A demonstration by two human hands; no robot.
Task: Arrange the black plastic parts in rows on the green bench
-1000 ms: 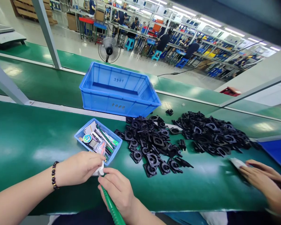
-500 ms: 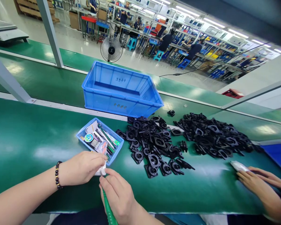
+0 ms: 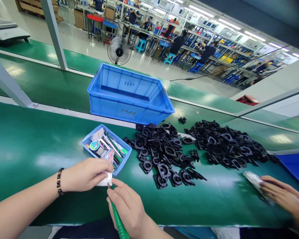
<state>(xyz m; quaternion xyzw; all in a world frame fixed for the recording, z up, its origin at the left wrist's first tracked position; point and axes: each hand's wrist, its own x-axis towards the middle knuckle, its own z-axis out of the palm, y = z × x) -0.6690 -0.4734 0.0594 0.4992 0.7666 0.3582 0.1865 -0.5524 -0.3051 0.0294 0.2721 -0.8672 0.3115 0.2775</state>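
Note:
My left hand (image 3: pixel 86 174), with a beaded bracelet on its wrist, pinches a small white item (image 3: pixel 107 179) near the front of a small blue tray. My right hand (image 3: pixel 127 205) is wrapped round a green-handled tool (image 3: pixel 118 220), whose metal tip meets the white item. The small blue tray (image 3: pixel 89 153) holds pens, a round tin and other small things. Right of it lies a heap of black plastic parts (image 3: pixel 161 149).
A large blue bin (image 3: pixel 129 108) stands behind the tray. A second heap of black parts (image 3: pixel 229 144) lies to the right. Another person's hands (image 3: pixel 284 196) hold a white packet (image 3: pixel 254 181) at the right edge. A fan (image 3: pixel 119 51) stands beyond the bench.
My left hand has shifted slightly, so more of the white item shows. At the right, the other person's hands have moved right along their packet.

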